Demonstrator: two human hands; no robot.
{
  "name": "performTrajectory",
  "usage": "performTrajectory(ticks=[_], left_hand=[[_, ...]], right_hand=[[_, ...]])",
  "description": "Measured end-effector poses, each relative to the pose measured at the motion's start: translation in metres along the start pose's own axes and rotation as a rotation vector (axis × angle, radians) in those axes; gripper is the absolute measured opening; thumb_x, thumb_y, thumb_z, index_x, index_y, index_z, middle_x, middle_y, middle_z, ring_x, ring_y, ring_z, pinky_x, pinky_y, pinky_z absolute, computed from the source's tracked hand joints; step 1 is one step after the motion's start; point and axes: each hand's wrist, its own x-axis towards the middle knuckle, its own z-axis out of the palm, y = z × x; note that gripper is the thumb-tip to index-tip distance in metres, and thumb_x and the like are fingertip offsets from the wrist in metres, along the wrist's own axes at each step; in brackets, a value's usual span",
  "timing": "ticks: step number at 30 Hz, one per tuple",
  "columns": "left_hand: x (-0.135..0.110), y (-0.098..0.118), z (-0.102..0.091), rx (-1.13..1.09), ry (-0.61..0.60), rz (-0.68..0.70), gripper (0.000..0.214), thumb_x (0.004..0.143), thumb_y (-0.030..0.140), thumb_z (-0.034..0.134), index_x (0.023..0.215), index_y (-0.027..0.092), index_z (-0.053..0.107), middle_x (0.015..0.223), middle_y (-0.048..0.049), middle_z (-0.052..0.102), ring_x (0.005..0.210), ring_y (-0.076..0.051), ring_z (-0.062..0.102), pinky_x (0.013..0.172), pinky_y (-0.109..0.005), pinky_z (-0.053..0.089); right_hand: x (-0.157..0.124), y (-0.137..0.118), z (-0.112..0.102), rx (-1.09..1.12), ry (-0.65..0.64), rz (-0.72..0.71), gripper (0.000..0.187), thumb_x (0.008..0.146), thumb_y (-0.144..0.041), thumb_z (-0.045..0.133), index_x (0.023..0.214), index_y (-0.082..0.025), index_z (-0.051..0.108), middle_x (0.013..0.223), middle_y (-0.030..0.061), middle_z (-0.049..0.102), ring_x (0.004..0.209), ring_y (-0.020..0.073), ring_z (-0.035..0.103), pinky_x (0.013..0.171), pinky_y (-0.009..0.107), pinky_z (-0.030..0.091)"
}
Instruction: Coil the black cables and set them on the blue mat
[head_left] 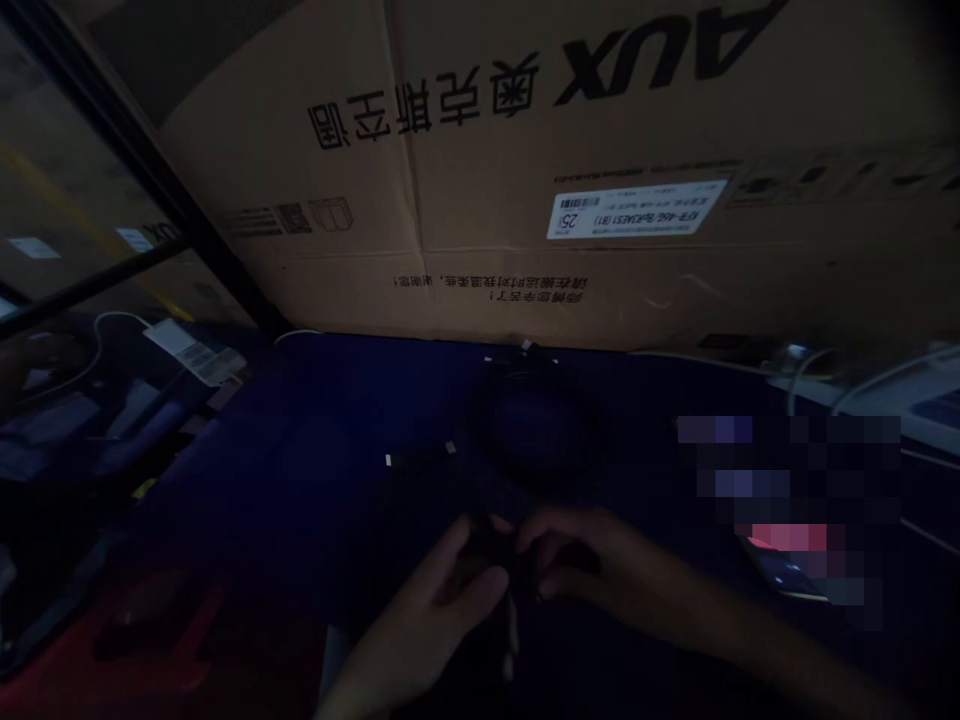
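The scene is very dim. My left hand and my right hand meet at the near middle of a dark blue table. Both pinch a small dark object between their fingertips; I cannot make out what it is. Just beyond the hands lies a round dark object, with a dark strip carrying pale tabs to its left.
A large cardboard box with black printing and a white label stands along the table's far edge. A white adapter and cable lie at the left. A phone rests at the right, with more cables behind it.
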Motion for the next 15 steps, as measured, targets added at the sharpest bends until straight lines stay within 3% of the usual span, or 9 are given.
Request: performTrajectory(ticks=[5,10,15], left_hand=[[-0.0015,-0.0036,-0.0029,0.051,0.035,-0.023,0.078,0.098,0.052,0.069,0.159,0.018,0.035,0.073,0.0012,0.071,0.061,-0.015,0.066,0.065,-0.029,0.053],[0.0024,0.0027,0.0002,0.028,0.010,0.079,0.070,0.100,0.049,0.067,0.157,0.019,0.040,0.071,0.0019,0.072,0.062,-0.014,0.067,0.068,-0.028,0.056],[0.0034,0.0027,0.0009,0.020,0.024,0.101,0.064,0.101,0.048,0.066,0.155,0.021,0.043,0.074,0.0020,0.073,0.066,-0.014,0.070,0.071,-0.028,0.057]], right_hand=[[0.0021,0.0041,0.0009,-0.144,0.060,-0.074,0.014,0.092,-0.017,0.072,0.103,-0.026,0.067,0.089,-0.0026,0.080,0.084,0.0174,0.077,0.083,0.030,0.056],[0.0036,0.0070,0.0032,-0.285,0.061,-0.185,0.012,0.097,-0.020,0.069,0.106,-0.025,0.073,0.102,0.0027,0.080,0.094,0.0194,0.076,0.086,0.032,0.056],[0.0019,0.0062,0.0036,-0.247,0.078,-0.163,0.013,0.096,-0.031,0.075,0.106,-0.023,0.076,0.100,0.0033,0.080,0.089,0.0195,0.076,0.079,0.030,0.057]])
